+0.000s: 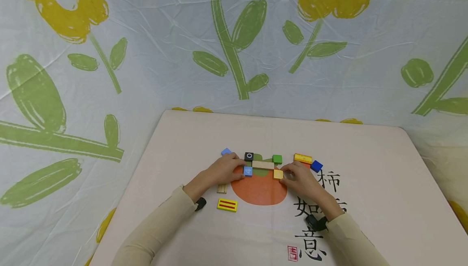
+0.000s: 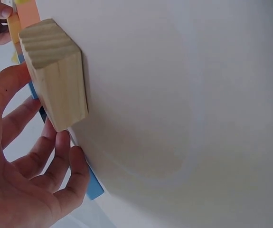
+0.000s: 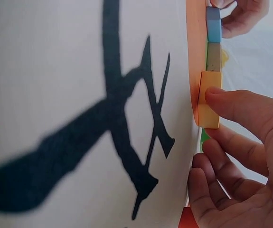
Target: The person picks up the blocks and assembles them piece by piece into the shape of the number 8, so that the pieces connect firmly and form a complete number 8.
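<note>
In the head view my left hand (image 1: 227, 168) pinches a light blue block marked 4 (image 1: 248, 171) between thumb and index finger. A black block with a white ring (image 1: 249, 156) sits just behind it. My right hand (image 1: 300, 178) pinches a yellow block (image 1: 278, 174); the right wrist view shows the thumb on this yellow block (image 3: 209, 102) and the index finger at its end. Between and slightly behind both held blocks lies a long plain wooden block (image 1: 263, 165). A green block (image 1: 277, 159) stands at its far right end.
A wooden block with a ridged top (image 2: 62, 78) stands close to the left hand. Nearer lies a yellow block with red stripes (image 1: 227, 205). Beyond the right hand are a yellow block (image 1: 303, 158), a dark blue block (image 1: 316, 165) and a partly hidden red one.
</note>
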A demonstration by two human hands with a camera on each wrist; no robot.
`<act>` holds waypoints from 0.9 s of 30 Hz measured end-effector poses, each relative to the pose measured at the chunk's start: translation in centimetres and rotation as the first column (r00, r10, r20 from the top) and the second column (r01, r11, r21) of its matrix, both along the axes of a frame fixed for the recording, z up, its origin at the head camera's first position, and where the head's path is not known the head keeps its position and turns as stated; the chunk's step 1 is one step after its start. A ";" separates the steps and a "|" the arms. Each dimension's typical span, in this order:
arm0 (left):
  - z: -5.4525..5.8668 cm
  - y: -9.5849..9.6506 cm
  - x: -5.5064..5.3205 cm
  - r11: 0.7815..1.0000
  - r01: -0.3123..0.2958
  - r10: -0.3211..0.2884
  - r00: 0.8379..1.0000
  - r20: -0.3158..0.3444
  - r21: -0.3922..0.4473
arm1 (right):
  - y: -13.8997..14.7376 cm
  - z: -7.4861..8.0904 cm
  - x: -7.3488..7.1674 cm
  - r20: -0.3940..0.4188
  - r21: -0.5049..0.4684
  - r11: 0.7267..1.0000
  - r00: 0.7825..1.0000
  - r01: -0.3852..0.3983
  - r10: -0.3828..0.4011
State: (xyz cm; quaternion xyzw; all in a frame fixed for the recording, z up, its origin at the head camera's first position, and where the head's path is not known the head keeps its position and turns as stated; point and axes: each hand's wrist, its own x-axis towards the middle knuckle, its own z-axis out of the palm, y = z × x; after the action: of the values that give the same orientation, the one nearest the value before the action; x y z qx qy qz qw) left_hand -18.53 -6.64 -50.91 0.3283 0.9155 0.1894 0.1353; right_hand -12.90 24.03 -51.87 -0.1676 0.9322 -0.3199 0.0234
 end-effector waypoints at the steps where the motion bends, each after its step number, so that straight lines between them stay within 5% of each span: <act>1: 0.0 0.0 0.0 1.000 0.000 0.000 1.000 0.000 -0.003 | 0.0 0.0 0.0 0.000 -0.001 1.000 1.000 -0.001 0.001; 27: 0.4 -0.5 0.5 1.000 -0.013 0.013 1.000 0.017 -0.022 | -0.2 0.5 0.3 0.027 0.000 1.000 1.000 -0.001 0.001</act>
State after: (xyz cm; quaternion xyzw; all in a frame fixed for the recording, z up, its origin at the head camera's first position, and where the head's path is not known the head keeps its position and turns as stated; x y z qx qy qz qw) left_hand -18.00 -7.12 -50.49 0.3193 0.9184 0.1830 0.1455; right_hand -12.56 23.87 -51.33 -0.1636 0.9318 -0.3220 0.0363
